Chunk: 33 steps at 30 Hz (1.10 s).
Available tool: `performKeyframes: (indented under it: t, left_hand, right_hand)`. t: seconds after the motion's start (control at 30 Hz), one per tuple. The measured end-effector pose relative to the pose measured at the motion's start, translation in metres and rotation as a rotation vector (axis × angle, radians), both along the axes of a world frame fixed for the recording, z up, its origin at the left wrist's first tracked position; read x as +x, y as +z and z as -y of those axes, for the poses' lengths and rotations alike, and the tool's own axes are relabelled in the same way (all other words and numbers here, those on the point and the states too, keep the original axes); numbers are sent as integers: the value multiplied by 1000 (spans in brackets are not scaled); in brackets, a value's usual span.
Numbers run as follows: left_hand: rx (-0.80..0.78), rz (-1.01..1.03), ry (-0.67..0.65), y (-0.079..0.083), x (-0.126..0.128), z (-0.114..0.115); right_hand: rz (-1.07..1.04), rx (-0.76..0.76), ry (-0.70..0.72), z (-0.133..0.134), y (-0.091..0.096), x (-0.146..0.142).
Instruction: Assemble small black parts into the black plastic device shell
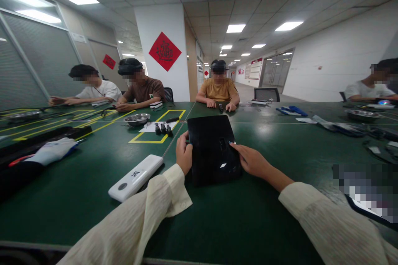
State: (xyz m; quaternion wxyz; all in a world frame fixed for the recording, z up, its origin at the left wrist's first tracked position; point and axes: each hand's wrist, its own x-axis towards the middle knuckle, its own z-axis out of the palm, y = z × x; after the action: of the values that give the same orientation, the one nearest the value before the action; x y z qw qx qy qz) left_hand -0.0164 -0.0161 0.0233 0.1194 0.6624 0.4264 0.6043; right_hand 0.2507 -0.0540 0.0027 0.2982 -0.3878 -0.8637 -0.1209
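A dark, glossy black tablet (pixel 211 153) stands tilted above the green table in front of me, its face reflecting a ceiling light. My left hand (pixel 184 153) is closed on its left edge, the thumb on the near face. At the right edge, my right hand (pixel 253 160) holds it with the fingers pressed together; part of those fingers is hidden behind it. A white power bank (pixel 137 178) with a number label lies on the table left of my left forearm.
The green table (pixel 267 219) spreads all around. Beyond the tablet are several small black cylinders (pixel 163 129) on white paper, a metal bowl (pixel 137 119) and yellow tape. Gloves (pixel 52 151) lie at the left. A person (pixel 218 87) sits opposite; others sit at both sides.
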Motion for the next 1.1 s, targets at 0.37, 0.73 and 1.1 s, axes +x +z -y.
performKeyframes:
  t: [0.37,0.73,1.1]
  left_hand:
    - [-8,-13,24,-1,-1,-2]
    - [-46,-6,-26,-1,3,-9]
    - [10,-71,9,2,3,-6]
  right_hand:
    - [20,-57,-21,0,0,0]
    - [-82,11,76,7,3,2]
    - [-381,-97,-167,13,-2,-20]
